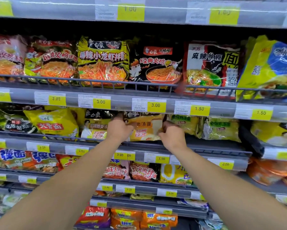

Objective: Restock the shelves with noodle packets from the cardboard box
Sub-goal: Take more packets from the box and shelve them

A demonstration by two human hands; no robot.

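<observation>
Both arms reach up and fwd from the bottom corners of the view, bare forearms converging on the second shelf (pixel 205 149) near centre. The left hand (pixel 118 129) has the back of hand toward the camera, wrist straight; fingers curl onto the left edge of an orange noodle packet (pixel 146 130) and grip it. The right hand (pixel 171 136) is at approx. 3 o'clock of that packet, fingers bent and pinching its right edge, w/ the thumb side up. So the packet is held between the two hands, standing upright at the shelf front, its top half hidden under the price rail (pixel 122 106).

At 9 o'clock of the held packet stands a similar packet w/ black top (pixel 96 127), just beside the left hand; further left a yellow packet (pixel 53 122). At 3 o'clock are green-yellow packets (pixel 220 128), leaning a bit.

At 12 o'clock, the shelf above carries a row of big packets behind a wire guard (pixel 89 81): a yellow one (pixel 103 60), a black one (pixel 156 63), a red-black one (pixel 212 63). Yellow price tags show 3.00 and 1.50. At 6 o'clock, lower shelves hold red packets (pixel 131 171) and orange packets (pixel 127 218), partly covered by the arms. The frame is a bit blurred, so small print is not readable. The cardboard box is not in view.
</observation>
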